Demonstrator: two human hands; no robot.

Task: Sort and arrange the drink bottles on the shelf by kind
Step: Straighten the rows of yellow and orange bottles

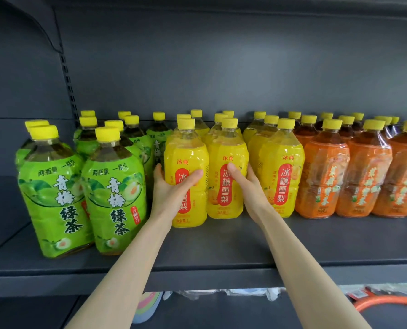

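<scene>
On the dark grey, matt metal shelf (221, 245), squat plastic drink bottles with ribbed yellow screw caps stand upright in three colour blocks. Green-wrapped tea bottles (55, 191), glossy film over rounded bodies and dark liquid showing in their clear shoulders, fill the left. Yellow-wrapped pear drink bottles (281, 148) with red oval label panels take the middle. Orange-wrapped bottles (323, 176) holding brown liquid line the right, their film slightly crinkled.

Both bare forearms reach in from below. The left hand (171, 191) grips the front-left yellow bottle (186, 150) around its waist, thumb laid across the label and fingers curled behind its left side, next to the green row. That bottle stands a little forward of its neighbours. The right hand (250, 188) grips the neighbouring yellow bottle (226, 205), thumb on the front and fingers tucked into the gap between it and the next yellow bottle to the right. The two held bottles stand just beside each other, bases on the shelf.

Below the shelf edge lie crumpled clear plastic packets (221, 293) and a smooth orange curved tube (387, 302).
</scene>
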